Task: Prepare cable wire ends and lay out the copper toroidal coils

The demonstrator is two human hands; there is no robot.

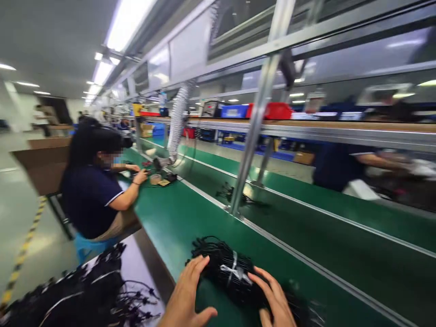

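Head view, from the fingers outward:

1. Nearest: left hand (186,295) and right hand (274,299), both low in the frame, with fingers (201,268) spread apart and slightly curved. Left fingertips at the left edge of a black cable bundle (228,272), right fingers laid across its lower right side. No clear clamp on either side; grip or light touch impossible to tell.
2. Bundle straight ahead, between both hands, with the right hand overlapping more of it and so nearer. Long axis slanting from upper left to lower right, loose ends blurred past the right hand.
3. Bundle made of many thin, matte black wires, looped and packed, with a white strap (235,273) across the middle.
4. Under it, a smooth green table (190,227) edged by a metal rail (316,268).
5. To the left, a larger heap of black cables (75,290) with white straps and trailing wire ends, on a pale sheet.
6. Farther along the table, a seated person (91,200) in a navy shirt, hands near a tape roll (156,179).
7. Beyond, a black wire bunch (238,195) on a lower green belt, steel posts, a ribbed duct (179,120), and red and blue bins (269,111).
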